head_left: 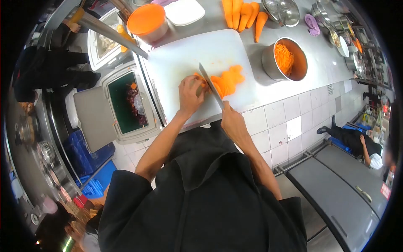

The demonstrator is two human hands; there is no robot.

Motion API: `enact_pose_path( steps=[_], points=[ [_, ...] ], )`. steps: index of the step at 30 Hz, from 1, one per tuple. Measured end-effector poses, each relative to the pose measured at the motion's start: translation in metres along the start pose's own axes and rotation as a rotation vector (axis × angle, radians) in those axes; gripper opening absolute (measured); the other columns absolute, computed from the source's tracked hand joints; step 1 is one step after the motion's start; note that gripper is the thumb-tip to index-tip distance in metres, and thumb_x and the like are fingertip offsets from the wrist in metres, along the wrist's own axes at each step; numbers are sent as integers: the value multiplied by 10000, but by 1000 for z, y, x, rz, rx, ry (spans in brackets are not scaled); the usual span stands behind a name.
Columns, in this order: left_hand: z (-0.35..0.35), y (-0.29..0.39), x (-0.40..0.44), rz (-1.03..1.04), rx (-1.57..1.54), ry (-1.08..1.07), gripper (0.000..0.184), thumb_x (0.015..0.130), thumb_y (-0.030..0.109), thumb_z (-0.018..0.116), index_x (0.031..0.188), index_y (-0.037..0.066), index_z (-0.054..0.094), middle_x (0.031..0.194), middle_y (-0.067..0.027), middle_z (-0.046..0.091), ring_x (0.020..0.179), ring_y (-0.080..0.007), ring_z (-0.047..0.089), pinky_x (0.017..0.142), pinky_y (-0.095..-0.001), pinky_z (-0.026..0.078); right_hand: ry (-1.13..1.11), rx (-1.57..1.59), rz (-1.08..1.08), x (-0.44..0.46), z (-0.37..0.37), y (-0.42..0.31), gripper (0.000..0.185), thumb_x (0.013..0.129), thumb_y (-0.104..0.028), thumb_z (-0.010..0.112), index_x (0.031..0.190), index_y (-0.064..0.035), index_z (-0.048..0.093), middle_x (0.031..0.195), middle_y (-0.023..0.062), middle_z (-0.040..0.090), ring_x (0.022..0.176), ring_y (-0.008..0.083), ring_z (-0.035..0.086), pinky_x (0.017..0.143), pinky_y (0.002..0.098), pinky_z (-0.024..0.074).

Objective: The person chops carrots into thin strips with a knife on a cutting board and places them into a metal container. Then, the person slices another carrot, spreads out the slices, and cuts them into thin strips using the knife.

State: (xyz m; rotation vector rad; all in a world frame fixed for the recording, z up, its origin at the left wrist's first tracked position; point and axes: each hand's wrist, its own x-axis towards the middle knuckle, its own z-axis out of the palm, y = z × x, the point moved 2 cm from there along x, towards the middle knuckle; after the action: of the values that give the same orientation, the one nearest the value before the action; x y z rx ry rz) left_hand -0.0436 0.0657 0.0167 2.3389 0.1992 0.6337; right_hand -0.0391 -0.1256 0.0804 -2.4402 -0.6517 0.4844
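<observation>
My right hand (232, 122) is closed around the handle of a kitchen knife (210, 84). Its blade points away from me across a white cutting board (172, 59). Left of the blade, my left hand (192, 93) has its fingers curled over a carrot piece, mostly hidden beneath them; a bit of orange shows near the fingertips. Thin carrot slices (228, 80) lie overlapped in a row just right of the blade. Small orange scraps are scattered on the board beyond the knife tip.
A metal pot (273, 63) of shredded carrot stands right of the board. Whole carrots (238, 14), an orange-lidded tub (147, 21) and a white container (184, 11) sit behind. An open waste bin (119, 101) adjoins the counter at left. Other people are at both sides.
</observation>
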Motion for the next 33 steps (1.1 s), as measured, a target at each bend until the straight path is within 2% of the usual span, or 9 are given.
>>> enact_pose_path(
  steps=[1, 3, 6, 10, 12, 16, 18, 24, 33],
  points=[
    [-1, -3, -1, -6, 7, 3, 290, 804, 124, 776, 1070, 119, 662, 1220, -76, 576, 1177, -311, 525, 973, -445, 399, -6, 3, -6, -3, 0, -1, 198, 953, -57, 498, 1121, 34, 447, 827, 276, 637, 726, 506, 632, 638, 585, 504],
    [-1, -4, -1, 86, 28, -27, 277, 818, 99, 754, 1078, 128, 665, 1217, -76, 581, 1172, -313, 530, 965, -448, 413, -90, 51, 114, -8, 0, -1, 240, 894, 13, 485, 1125, 36, 422, 827, 302, 626, 747, 520, 625, 648, 594, 495],
    [0, -1, -2, 80, 36, -37, 236, 815, 89, 740, 1036, 136, 670, 1186, -74, 573, 1168, -320, 529, 978, -458, 417, -60, 95, 91, -1, -2, -7, 296, 847, 46, 483, 1131, 34, 398, 818, 320, 621, 743, 529, 618, 654, 595, 491],
    [-1, 1, -5, 109, 49, -62, 218, 818, 78, 725, 1023, 136, 676, 1179, -72, 579, 1164, -314, 532, 984, -464, 415, -68, 108, 47, 2, -6, -11, 310, 847, 42, 486, 1140, 40, 384, 811, 330, 619, 735, 530, 614, 658, 598, 486],
    [1, 1, -5, 171, 130, -48, 214, 818, 74, 710, 1020, 131, 676, 1168, -70, 585, 1157, -309, 539, 982, -464, 418, -157, 104, 116, 3, -17, -18, 329, 845, 41, 494, 1155, 43, 383, 823, 347, 621, 747, 531, 616, 662, 593, 488],
    [4, -4, -6, 165, 90, -65, 233, 813, 75, 707, 1037, 133, 684, 1155, -68, 589, 1153, -305, 544, 974, -451, 425, -200, 111, 138, -13, -36, -36, 369, 847, 35, 491, 1200, 31, 382, 845, 357, 625, 776, 542, 616, 685, 603, 483],
    [3, -1, -4, 168, 69, -61, 249, 810, 50, 727, 1043, 127, 683, 1138, -78, 600, 1132, -311, 557, 954, -450, 433, -244, 74, 255, -23, -38, -38, 413, 847, 26, 483, 1246, 3, 381, 892, 362, 633, 809, 552, 620, 720, 612, 486],
    [0, 3, -1, 175, 79, -95, 273, 807, 44, 728, 1066, 113, 678, 1130, -94, 596, 1119, -327, 553, 950, -449, 435, -305, 21, 362, -38, -29, -36, 487, 836, 21, 469, 1307, -24, 351, 1030, 368, 624, 848, 565, 622, 757, 605, 502],
    [-1, 3, 0, 162, 75, -103, 292, 791, 32, 725, 1068, 114, 683, 1133, -99, 591, 1131, -343, 548, 956, -455, 442, -301, 27, 329, -29, -19, -32, 358, 848, 24, 473, 1188, -6, 365, 977, 347, 624, 823, 560, 609, 751, 629, 481]
  ],
)
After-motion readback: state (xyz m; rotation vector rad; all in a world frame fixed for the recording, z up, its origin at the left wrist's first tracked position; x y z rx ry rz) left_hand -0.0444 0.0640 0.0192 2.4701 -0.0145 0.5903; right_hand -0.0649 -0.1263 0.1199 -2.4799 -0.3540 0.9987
